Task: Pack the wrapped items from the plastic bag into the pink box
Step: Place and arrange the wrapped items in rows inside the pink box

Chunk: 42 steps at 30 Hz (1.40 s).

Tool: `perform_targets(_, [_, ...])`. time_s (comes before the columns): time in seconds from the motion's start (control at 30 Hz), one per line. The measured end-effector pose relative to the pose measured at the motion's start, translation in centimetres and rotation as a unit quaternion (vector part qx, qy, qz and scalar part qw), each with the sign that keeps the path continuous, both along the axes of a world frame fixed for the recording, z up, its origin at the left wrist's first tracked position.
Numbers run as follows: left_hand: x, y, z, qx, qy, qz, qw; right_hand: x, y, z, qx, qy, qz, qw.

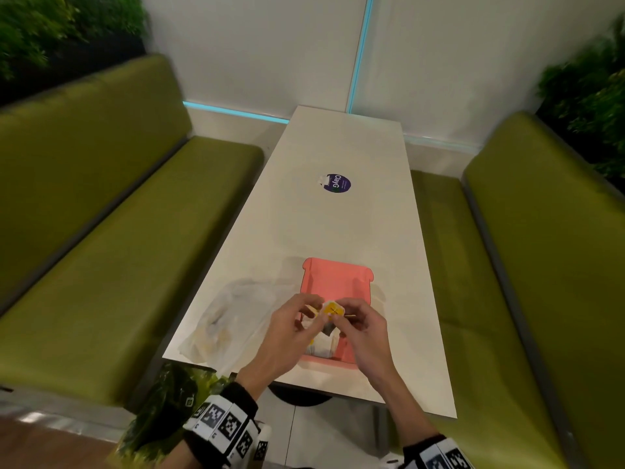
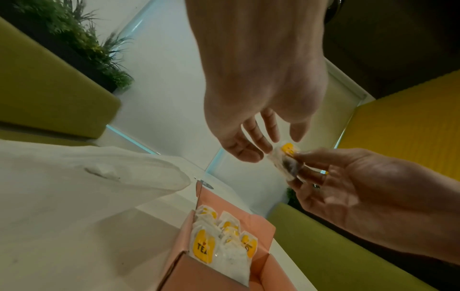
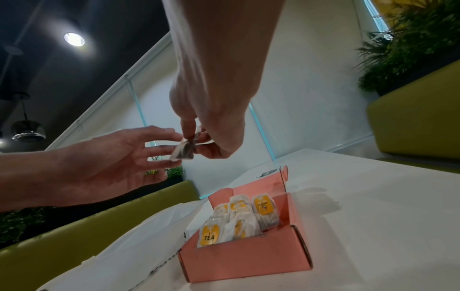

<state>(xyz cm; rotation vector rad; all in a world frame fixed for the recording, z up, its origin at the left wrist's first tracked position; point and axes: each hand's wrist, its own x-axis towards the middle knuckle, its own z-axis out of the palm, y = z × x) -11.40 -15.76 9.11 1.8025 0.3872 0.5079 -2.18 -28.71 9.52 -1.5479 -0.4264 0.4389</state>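
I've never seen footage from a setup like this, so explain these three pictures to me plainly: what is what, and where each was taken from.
No machine here: a person works with two bare hands, wearing one camera on the head and one on each wrist. The head view looks down at a white table between green benches. Each wrist view looks along its own hand. On the table are an open pink box filled with tea sachets, a white plastic bag beside it, and a round sticker farther off. The right hand pinches a single sachet above the box; the left hand reaches its straight fingers to it.
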Motion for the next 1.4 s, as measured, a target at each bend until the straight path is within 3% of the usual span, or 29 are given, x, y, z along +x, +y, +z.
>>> perform_targets(0.3, [0.5,-0.8,0.0,-0.03,-0.022,0.031,0.999,-0.4,0.0,-0.5,-0.02,-0.001,0.027,0.999])
perform_targets(0.47, [0.6,-0.2,-0.4,0.009,-0.019,0.063,0.998,-0.3,-0.1,-0.4,-0.023,0.003,0.0,1.0])
perform_targets(0.67, [0.2,1.4,-1.5,0.229,0.009,0.027,0.973,-0.3,-0.2,-0.2,0.004,0.078,-0.011,0.997])
perform_targets(0.73, [0.0,1.8,-1.6,0.251,0.015,0.037,0.967,-0.3,-0.3,0.0,0.01,0.089,-0.02,0.996])
perform_targets(0.83, [-0.4,2.1,-1.4,0.22,0.015,0.049,0.974,-0.1,-0.4,0.1,0.013,0.092,-0.028,0.995])
perform_targets(1.03, [0.5,0.7,-0.5,0.148,0.018,-0.024,0.989,-0.4,-0.1,0.2,0.009,0.076,-0.016,0.997])
perform_targets(1.17, [0.9,0.0,-0.7,0.08,-0.002,-0.004,0.997,-0.3,0.0,0.3,0.006,0.07,-0.024,0.997])
perform_targets(1.4, [1.0,0.6,-0.7,0.095,-0.039,0.032,0.994,-0.1,-0.2,0.1,0.002,0.071,-0.043,0.997])
